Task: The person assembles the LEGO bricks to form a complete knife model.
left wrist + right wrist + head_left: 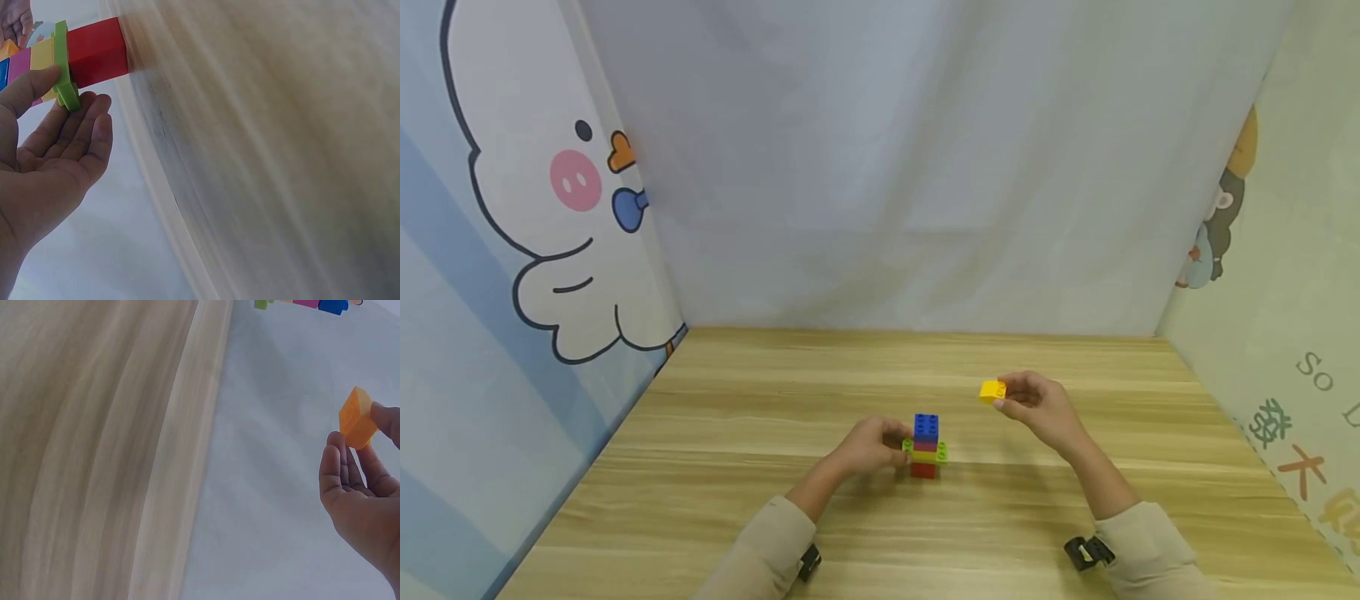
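A stacked tower of toy building bricks stands upright on the wooden table. From the bottom it shows a red brick, a flat light-green plate that sticks out on both sides, then yellow, pink and blue on top. My left hand pinches the tower's left side, its thumb against the green plate in the left wrist view. To the right and farther back, my right hand holds a small yellow brick above the table between thumb and fingers. In the right wrist view that yellow brick looks orange, apart from the tower.
The wooden table runs back to a pale grey curtain. A wall with a cartoon figure borders it on the left, and a printed wall on the right. Black wrist straps show at the sleeves.
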`<state>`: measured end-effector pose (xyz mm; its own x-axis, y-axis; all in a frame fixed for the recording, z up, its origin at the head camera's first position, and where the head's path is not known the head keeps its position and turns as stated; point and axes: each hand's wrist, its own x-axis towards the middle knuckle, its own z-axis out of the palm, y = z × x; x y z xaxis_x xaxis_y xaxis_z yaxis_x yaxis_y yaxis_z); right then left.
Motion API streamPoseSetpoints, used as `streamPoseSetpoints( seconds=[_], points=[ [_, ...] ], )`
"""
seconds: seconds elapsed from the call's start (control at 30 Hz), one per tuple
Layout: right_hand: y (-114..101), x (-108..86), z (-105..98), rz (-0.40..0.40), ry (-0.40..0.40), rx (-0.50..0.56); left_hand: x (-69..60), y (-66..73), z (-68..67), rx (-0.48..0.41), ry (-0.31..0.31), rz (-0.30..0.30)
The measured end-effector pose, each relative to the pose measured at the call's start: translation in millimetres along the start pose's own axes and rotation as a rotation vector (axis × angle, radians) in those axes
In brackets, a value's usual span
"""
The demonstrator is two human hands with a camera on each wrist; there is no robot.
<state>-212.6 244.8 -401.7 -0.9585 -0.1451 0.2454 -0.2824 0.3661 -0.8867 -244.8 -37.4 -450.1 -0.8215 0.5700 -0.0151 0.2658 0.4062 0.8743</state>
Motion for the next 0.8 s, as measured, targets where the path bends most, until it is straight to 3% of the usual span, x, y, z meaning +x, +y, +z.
streamPoseSetpoints(
  seconds=[0.07,0.8],
  points=[
    [6,2.2,1,-0.009,-0.001,0.011,0.3,0.0,-0.4,0.001,-0.001,0.001],
    [-6,5.3,17,-0.059,-0.045,0.019,-0.2,1.2,-2.0,0.017,-0.003,-0.007]
  ],
)
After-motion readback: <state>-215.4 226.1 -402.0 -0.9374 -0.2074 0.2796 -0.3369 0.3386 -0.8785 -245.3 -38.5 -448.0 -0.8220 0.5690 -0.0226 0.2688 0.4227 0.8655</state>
